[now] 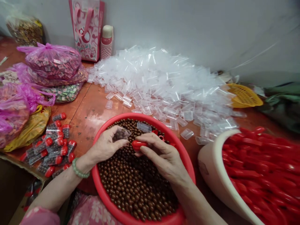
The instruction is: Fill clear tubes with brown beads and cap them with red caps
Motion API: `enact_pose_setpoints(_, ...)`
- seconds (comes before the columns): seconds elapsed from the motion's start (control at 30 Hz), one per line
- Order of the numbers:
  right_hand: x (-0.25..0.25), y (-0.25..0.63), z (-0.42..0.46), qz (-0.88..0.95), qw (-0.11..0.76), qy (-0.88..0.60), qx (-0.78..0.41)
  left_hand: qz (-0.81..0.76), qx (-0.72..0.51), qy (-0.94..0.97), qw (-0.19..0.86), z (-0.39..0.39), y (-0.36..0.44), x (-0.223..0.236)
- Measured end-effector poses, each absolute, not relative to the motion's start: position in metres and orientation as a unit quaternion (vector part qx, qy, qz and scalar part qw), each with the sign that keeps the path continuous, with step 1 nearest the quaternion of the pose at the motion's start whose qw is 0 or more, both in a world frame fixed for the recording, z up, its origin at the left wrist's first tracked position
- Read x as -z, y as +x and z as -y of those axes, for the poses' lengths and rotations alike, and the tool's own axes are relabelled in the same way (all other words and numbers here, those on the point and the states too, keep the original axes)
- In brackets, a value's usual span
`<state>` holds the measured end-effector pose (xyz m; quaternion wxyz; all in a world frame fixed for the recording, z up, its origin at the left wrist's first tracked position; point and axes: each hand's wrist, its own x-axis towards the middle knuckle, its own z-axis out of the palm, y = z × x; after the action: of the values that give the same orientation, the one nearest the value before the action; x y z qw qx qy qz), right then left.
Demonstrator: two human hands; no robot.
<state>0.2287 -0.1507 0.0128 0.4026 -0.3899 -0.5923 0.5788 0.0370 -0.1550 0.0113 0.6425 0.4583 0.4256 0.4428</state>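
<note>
Head view: left hand [105, 145] closed on a clear container [122, 134] holding dark balls, fingers curled behind it and thumb extended along the near side. Right hand [165, 153] pinches a glossy red cap [138, 145] between thumb and bent fingers; cap and container sit near each other, with a small gap between them. Both are above a red basin [191, 168] of shiny brown balls [131, 187]. Writing: the pink bag [85, 34] at the wall carries a printed pattern, and print on the packets inside the purple bag [53, 61] is too small to read. Pose: left forearm enters from lower left, wrist nearly straight (pale green bead bracelet [80, 168] on it); right forearm enters from lower right, hand angled inward over the basin's right side. One clear tube [143, 127] lies on the balls near the far rim. Surroundings: filled red-capped tubes [55, 142] lie piled left, a heap of clear tubes [161, 78] beyond, and a cream tub [209, 159] of red pieces [262, 168] right.
</note>
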Motion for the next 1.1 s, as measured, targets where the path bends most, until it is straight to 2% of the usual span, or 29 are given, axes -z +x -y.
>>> enact_pose_setpoints(0.1, -0.013, 0.234, 0.15, 0.503, 0.439, -0.417, -0.617, -0.427, -0.392, 0.515, 0.631, 0.157, 0.037, -0.016)
enact_pose_setpoints(0.3, -0.019, 0.234, 0.147, 0.419, 0.481, -0.437, -0.634, -0.435, -0.376, 0.475, 0.666, 0.152, 0.037, -0.019)
enact_pose_setpoints(0.7, -0.02, 0.236, 0.149, 0.435, 0.511, -0.435, -0.6, -0.411, -0.393, 0.488, 0.663, 0.153, 0.043, -0.025)
enact_pose_setpoints(0.9, -0.017, 0.236, 0.151, 0.445, 0.494, -0.432, -0.609, -0.399, -0.386, 0.479, 0.68, 0.152, 0.042, -0.024)
enact_pose_setpoints(1.1, -0.012, 0.237, 0.152, 0.473, 0.508, -0.452, -0.559, -0.406, -0.387, 0.468, 0.683, 0.149, 0.043, -0.023)
